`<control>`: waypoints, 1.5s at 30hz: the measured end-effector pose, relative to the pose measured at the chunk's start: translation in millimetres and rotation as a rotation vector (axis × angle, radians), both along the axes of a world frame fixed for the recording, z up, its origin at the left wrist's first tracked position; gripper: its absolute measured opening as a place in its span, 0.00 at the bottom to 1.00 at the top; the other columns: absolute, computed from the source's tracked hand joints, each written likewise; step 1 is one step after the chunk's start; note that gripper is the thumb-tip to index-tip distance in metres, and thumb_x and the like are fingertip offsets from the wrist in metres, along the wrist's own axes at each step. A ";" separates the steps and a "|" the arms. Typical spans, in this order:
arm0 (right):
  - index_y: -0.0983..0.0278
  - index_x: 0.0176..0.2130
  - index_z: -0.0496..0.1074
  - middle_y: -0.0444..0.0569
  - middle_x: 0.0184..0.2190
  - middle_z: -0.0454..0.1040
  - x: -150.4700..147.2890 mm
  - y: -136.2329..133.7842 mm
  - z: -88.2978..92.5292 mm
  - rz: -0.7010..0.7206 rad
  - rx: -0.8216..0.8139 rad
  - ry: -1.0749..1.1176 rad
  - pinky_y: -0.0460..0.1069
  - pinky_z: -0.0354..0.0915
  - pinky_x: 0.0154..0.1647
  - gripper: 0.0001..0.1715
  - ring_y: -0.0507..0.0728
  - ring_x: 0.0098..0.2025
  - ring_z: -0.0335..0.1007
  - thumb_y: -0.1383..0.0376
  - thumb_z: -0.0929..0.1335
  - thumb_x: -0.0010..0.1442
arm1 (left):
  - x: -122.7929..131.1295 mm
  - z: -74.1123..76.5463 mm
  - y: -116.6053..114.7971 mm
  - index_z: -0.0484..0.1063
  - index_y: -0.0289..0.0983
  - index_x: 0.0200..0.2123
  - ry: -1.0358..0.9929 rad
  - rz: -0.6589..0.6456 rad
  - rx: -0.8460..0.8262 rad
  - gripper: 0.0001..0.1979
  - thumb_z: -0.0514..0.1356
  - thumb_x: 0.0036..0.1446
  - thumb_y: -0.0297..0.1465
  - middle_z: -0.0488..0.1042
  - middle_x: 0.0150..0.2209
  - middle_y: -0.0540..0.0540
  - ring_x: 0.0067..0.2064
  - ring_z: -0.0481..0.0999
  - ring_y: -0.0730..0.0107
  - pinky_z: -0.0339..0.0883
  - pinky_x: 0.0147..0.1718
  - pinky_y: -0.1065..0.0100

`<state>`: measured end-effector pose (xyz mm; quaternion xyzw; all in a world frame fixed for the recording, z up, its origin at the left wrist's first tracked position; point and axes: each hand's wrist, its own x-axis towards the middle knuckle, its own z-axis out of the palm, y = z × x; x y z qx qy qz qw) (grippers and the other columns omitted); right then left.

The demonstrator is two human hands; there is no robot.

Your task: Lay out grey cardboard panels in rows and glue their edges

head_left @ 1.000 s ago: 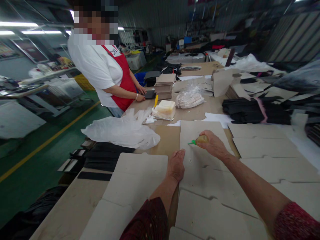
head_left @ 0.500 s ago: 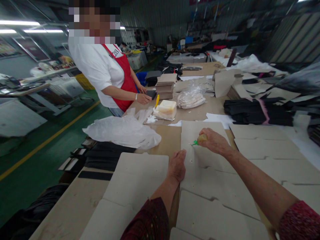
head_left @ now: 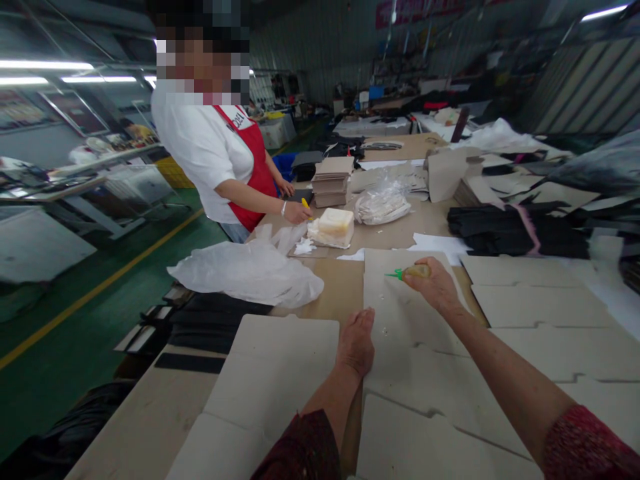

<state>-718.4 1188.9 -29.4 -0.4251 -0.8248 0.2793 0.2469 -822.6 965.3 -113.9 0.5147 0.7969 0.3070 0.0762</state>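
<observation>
My right hand (head_left: 434, 287) is closed around a small amber glue bottle (head_left: 417, 271) with a green nozzle. The nozzle points left, over the upper part of a grey cardboard sheet (head_left: 400, 313). Small wet-looking drops of glue (head_left: 385, 331) dot that sheet. At the sheet's left edge rests my left hand (head_left: 357, 341), its fingers stretched out and nothing visible in it. More cardboard sheets (head_left: 420, 440) overlap below in a row. Left of my left hand lies another row of cardboard pieces (head_left: 285, 360).
Across the table a co-worker in a red apron (head_left: 257, 160) has a hand on a yellow-handled tool (head_left: 307, 205) beside a pale block (head_left: 333, 227). Crumpled plastic (head_left: 250, 270) lies left, black strips (head_left: 215, 327) below it. Cardboard rows (head_left: 545, 307) and black bundles (head_left: 515, 227) fill the right.
My right hand has lifted the nozzle slightly and shifted it up the sheet, away from the drops. The co-worker's hand has moved onto the yellow-handled tool. My left hand stays at the edge.
</observation>
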 end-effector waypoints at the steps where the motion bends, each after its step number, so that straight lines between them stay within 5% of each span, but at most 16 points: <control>1: 0.59 0.47 0.70 0.49 0.41 0.75 -3.2 4.5 -0.5 -0.023 0.002 -0.006 0.50 0.62 0.36 0.23 0.59 0.39 0.71 0.51 0.71 0.55 | -0.3 -0.7 0.3 0.68 0.35 0.64 -0.001 0.001 0.001 0.32 0.49 0.57 0.17 0.74 0.63 0.40 0.64 0.70 0.60 0.62 0.68 0.54; 12: 0.58 0.47 0.71 0.51 0.47 0.73 -49.9 15.2 12.4 0.028 0.063 -0.146 0.51 0.64 0.40 0.18 0.60 0.45 0.71 0.57 0.71 0.57 | -2.0 -6.5 0.2 0.69 0.31 0.64 -0.015 -0.005 0.033 0.30 0.49 0.59 0.17 0.74 0.62 0.38 0.64 0.71 0.57 0.63 0.68 0.53; 27: 0.59 0.49 0.70 0.54 0.49 0.71 -68.2 26.9 25.9 0.156 0.227 -0.347 0.51 0.62 0.37 0.15 0.60 0.42 0.73 0.59 0.67 0.62 | -0.7 -4.7 -0.6 0.68 0.30 0.64 -0.023 -0.005 0.029 0.31 0.49 0.58 0.15 0.74 0.62 0.39 0.64 0.70 0.57 0.63 0.68 0.53; 35: 0.59 0.46 0.71 0.51 0.45 0.73 -66.9 34.2 27.8 0.213 0.188 -0.328 0.51 0.63 0.40 0.15 0.61 0.44 0.72 0.60 0.71 0.58 | 0.6 1.6 -0.6 0.68 0.27 0.64 -0.013 -0.020 0.009 0.31 0.47 0.58 0.15 0.73 0.63 0.36 0.64 0.71 0.58 0.61 0.69 0.53; 41: 0.59 0.48 0.70 0.52 0.48 0.73 -63.5 33.8 11.5 0.046 0.094 -0.190 0.51 0.63 0.40 0.20 0.60 0.45 0.71 0.56 0.71 0.58 | -0.5 -3.0 0.1 0.69 0.30 0.64 0.022 0.013 -0.010 0.31 0.47 0.58 0.16 0.74 0.62 0.39 0.65 0.71 0.57 0.63 0.68 0.54; 45: 0.61 0.51 0.67 0.53 0.46 0.74 -29.0 61.9 9.0 -0.142 0.030 -0.097 0.51 0.64 0.39 0.26 0.60 0.43 0.71 0.51 0.69 0.58 | -2.5 -7.7 1.6 0.68 0.33 0.65 0.018 0.008 -0.007 0.33 0.49 0.56 0.16 0.74 0.63 0.40 0.64 0.71 0.58 0.63 0.68 0.54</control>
